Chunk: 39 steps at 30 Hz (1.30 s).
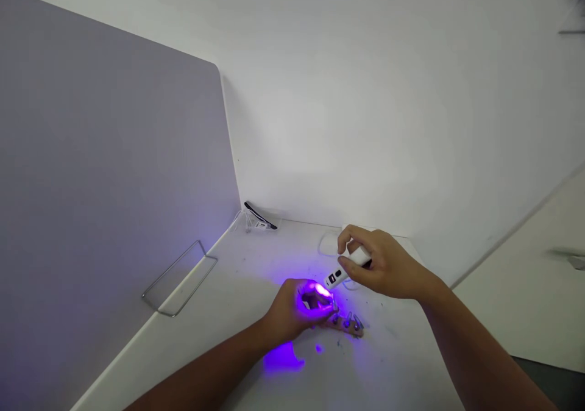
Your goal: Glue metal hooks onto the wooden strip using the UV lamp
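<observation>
My right hand (386,264) is wrapped round a white handheld UV lamp (338,275) with a small dark display and a button. Its lower left end points at my left hand (297,310) and casts bright violet light on the fingers. The left thumb and fingers are pinched together around something small; glare hides what it is. Just right of those fingertips lies a small brown strip (350,328) carrying several little shiny upright pieces, too small to name. The left hand partly covers the strip's near end.
All this is on a white tabletop (219,313). A bent metal wire frame (180,280) sits at the left edge by a grey panel (114,142). A black-and-white item (260,217) lies in the back corner. A white wall (365,106) rises behind.
</observation>
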{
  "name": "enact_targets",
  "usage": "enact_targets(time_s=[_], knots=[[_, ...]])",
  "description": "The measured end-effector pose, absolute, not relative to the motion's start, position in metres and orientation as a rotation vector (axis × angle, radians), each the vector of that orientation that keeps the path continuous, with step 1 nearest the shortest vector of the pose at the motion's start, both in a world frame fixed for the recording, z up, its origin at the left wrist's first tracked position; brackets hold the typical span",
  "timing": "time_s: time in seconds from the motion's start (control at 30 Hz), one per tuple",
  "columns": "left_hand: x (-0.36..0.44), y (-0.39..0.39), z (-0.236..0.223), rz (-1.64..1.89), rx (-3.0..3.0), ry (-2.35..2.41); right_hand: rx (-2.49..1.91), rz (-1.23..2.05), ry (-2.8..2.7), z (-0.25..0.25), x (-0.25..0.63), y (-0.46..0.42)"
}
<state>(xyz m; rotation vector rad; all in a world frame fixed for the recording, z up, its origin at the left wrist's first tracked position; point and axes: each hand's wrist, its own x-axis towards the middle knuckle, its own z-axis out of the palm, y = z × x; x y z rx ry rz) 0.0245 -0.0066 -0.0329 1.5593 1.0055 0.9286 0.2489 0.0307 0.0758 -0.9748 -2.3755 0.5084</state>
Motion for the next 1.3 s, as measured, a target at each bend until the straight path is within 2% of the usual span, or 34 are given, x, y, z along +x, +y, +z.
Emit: enact_targets(time_s=[0.23, 0.67, 1.0, 1.3], knots=[[0.023, -0.002, -0.046, 0.954, 1.451, 1.017, -0.772, 0.598, -2.552, 0.080, 0.253, 0.030], [0.024, -0.010, -0.030, 0.929, 1.478, 0.935, -0.839, 0.658, -2.354, 0.075, 0.256, 0.039], [0.025, -0.003, -0.041, 0.976, 1.491, 1.049, -0.621, 0.673, -2.486, 0.070, 0.256, 0.041], [0.024, -0.008, -0.027, 0.920, 1.581, 0.976, -0.879, 0.647, -2.405, 0.080, 0.257, 0.038]])
